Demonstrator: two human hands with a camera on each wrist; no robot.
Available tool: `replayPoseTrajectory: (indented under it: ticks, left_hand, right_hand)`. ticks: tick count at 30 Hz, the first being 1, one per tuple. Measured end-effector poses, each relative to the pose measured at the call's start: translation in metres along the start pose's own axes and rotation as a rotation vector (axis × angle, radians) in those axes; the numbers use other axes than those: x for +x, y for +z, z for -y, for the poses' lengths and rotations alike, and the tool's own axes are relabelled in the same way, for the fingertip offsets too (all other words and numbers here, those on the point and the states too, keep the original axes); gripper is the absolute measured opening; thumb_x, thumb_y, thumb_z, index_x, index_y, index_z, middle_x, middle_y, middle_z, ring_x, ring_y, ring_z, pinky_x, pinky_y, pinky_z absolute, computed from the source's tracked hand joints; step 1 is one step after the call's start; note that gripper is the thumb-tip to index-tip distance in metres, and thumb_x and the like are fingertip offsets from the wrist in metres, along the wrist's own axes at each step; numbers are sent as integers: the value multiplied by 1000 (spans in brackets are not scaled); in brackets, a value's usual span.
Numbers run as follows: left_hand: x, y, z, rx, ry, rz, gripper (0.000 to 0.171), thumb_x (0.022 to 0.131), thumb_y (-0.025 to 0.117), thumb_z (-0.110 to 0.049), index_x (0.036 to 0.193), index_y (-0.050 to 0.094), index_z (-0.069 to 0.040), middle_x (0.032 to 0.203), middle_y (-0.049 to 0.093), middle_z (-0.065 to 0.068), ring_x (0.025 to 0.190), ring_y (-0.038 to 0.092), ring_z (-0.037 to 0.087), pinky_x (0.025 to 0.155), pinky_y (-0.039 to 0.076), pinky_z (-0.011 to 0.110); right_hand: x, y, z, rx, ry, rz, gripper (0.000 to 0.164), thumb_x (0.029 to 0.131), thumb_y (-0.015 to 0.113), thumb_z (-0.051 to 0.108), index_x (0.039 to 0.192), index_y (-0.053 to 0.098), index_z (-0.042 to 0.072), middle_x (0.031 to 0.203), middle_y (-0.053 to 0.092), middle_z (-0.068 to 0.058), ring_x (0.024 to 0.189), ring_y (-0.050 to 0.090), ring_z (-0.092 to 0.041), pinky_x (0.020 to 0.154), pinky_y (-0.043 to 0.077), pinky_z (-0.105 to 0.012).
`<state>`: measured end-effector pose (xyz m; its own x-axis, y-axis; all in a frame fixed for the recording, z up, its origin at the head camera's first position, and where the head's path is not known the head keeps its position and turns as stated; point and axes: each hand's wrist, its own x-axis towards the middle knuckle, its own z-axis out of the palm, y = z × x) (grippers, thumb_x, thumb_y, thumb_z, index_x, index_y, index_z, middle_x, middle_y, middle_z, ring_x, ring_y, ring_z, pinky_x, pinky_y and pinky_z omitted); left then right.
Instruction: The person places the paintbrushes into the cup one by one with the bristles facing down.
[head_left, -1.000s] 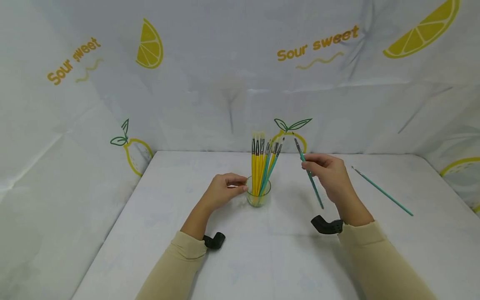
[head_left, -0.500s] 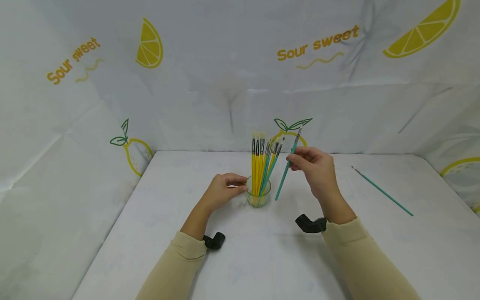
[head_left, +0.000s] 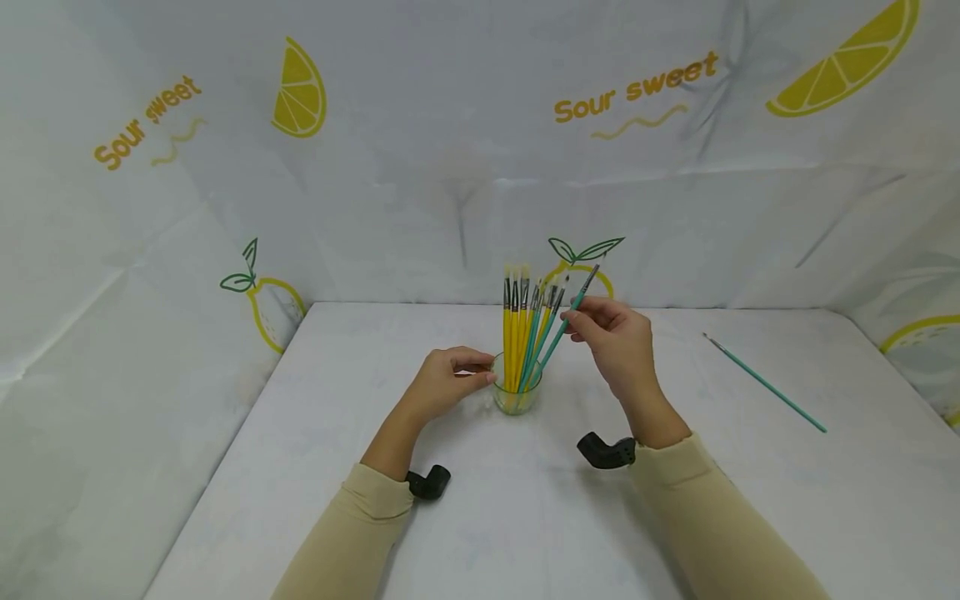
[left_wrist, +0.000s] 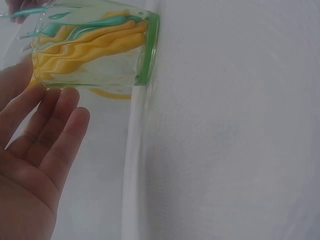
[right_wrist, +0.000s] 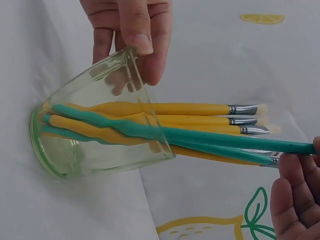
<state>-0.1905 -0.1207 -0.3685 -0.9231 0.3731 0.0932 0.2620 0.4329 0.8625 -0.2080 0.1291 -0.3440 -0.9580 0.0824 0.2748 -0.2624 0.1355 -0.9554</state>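
Observation:
My right hand (head_left: 618, 346) pinches a teal paintbrush (head_left: 564, 333) by the upper handle, bristles up. In the right wrist view, that paintbrush (right_wrist: 225, 140) slants over the rim, its handle end inside the clear greenish glass (right_wrist: 100, 160). My left hand (head_left: 447, 382) grips the left side of the glass (head_left: 513, 405) near its rim, thumb in front and fingers behind. Several yellow paintbrushes (head_left: 512, 342) and some teal ones stand bristles up in the glass, leaning right. The left wrist view shows their handles (left_wrist: 95, 47) through the glass wall.
Another teal paintbrush (head_left: 765, 382) lies on the white-covered table (head_left: 480, 533), to the right of my right hand. Behind the table hangs a white cloth (head_left: 420, 167) printed with lemons and lettering. Each wrist wears a black camera mount.
My right hand has moved left with its teal paintbrush, tilting it so the bristles lean right. The handle end has gone into the glass. My left hand and the glass stay put.

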Motion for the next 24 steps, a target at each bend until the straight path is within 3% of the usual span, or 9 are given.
replayPoseTrajectory:
  ticks: [2, 9, 16, 24]
  left_hand:
    - [0, 0, 1, -5, 6, 2, 28, 89, 66, -17, 114, 67, -6, 117, 65, 9, 105, 62, 20, 91, 52, 29]
    - [15, 9, 39, -27, 16, -33, 36, 85, 71, -29, 114, 68, -9, 113, 66, -2, 102, 62, 12, 89, 53, 30]
    - [15, 8, 41, -54, 56, -23, 38, 85, 70, -31, 114, 68, -6, 115, 66, 5, 102, 63, 13, 88, 53, 28]
    - [15, 8, 41, -38, 37, -24, 36, 86, 70, -29, 115, 68, -7, 115, 66, 3, 102, 63, 12, 89, 53, 28]
  right_hand:
    - [0, 1, -4, -40, 2, 8, 33, 85, 71, 30, 103, 67, 2, 90, 70, -7, 74, 66, -16, 72, 56, -24]
    - [-2, 8, -15, -90, 9, 31, 32, 86, 69, 30, 105, 67, 3, 92, 69, -9, 77, 67, -15, 70, 57, -24]
    - [-6, 13, -23, -152, 20, 53, 33, 86, 69, 34, 104, 66, 6, 91, 69, -10, 79, 66, -24, 69, 56, -29]
    - [-12, 19, -29, -185, 15, 94, 34, 86, 69, 37, 103, 66, 8, 91, 67, -9, 80, 67, -23, 70, 57, -37]
